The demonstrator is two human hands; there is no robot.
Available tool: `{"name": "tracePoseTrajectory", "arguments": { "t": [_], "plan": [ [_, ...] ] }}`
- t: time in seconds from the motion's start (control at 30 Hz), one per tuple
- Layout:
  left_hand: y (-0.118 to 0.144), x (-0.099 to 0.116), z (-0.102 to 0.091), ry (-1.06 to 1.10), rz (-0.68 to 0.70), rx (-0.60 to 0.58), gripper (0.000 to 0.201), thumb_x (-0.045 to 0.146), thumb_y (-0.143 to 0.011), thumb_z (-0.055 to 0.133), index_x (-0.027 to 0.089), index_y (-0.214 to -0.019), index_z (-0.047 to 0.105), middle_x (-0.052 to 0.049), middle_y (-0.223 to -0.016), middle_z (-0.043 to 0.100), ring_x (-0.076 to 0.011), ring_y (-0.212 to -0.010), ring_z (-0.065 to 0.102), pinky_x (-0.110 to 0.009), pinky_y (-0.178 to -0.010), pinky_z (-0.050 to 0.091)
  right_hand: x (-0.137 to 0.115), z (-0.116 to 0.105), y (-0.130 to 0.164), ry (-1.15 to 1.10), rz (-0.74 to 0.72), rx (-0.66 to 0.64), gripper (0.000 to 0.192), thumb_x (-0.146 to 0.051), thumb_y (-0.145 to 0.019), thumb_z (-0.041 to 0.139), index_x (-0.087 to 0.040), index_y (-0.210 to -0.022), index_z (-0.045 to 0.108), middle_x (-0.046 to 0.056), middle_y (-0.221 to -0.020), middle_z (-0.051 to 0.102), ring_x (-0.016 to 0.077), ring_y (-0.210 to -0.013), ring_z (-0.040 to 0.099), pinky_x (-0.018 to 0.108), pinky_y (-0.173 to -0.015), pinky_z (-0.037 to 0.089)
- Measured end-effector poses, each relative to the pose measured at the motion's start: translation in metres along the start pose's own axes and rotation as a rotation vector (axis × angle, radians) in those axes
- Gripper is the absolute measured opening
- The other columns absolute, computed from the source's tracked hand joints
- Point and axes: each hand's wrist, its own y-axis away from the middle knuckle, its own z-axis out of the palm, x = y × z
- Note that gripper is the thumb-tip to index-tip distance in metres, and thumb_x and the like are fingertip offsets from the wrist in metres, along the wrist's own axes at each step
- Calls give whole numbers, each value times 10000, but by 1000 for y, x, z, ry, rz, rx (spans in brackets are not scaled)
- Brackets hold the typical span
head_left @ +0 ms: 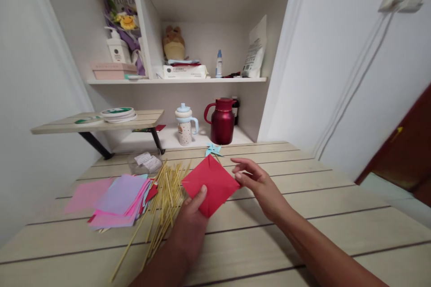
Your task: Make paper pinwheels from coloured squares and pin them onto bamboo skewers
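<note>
A square sheet of red paper [217,184] is held above the table, turned corner-up, with short slits or creases running in from its corners. My left hand [193,215] grips its lower left edge, thumb on top and the other fingers hidden beneath. At the paper's right corner, my right hand [254,179] has thumb and a finger closed on the tip, while its other fingers are loosely bent. Just beyond the paper lies a light blue paper pinwheel [213,149]. Thin wooden sticks [164,202] lie in a loose bundle left of my left hand.
Coloured paper sheets [117,197] are piled at the left, near a clear container [144,161] with white packets. Behind stand a small raised shelf [148,119] with round discs, a tumbler [185,125] and a red jug [222,121]. A white cabinet borders the table's back.
</note>
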Motion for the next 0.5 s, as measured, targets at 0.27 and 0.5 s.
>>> {"name": "tracePoseTrajectory", "arguments": {
  "t": [0.27, 0.5],
  "plan": [
    [-8, 17, -6, 185, -2, 80, 291, 237, -949, 542, 159, -1213, 639, -86, -1055, 773, -191, -912, 729, -386, -941, 542, 5, 29, 23, 576, -624, -76, 526, -74, -878, 558, -341, -1331, 552, 4, -858, 463, 149, -717, 503, 288, -667, 479],
    [-4, 6, -6, 195, -48, -69, 352, 266, -962, 520, 137, -1279, 605, -106, -1151, 741, -219, -1106, 672, -390, -1061, 459, 19, 36, 25, 752, -735, -25, 431, -89, -911, 549, -327, -1261, 628, 14, -839, 435, 155, -706, 505, 274, -601, 454]
  ]
}}
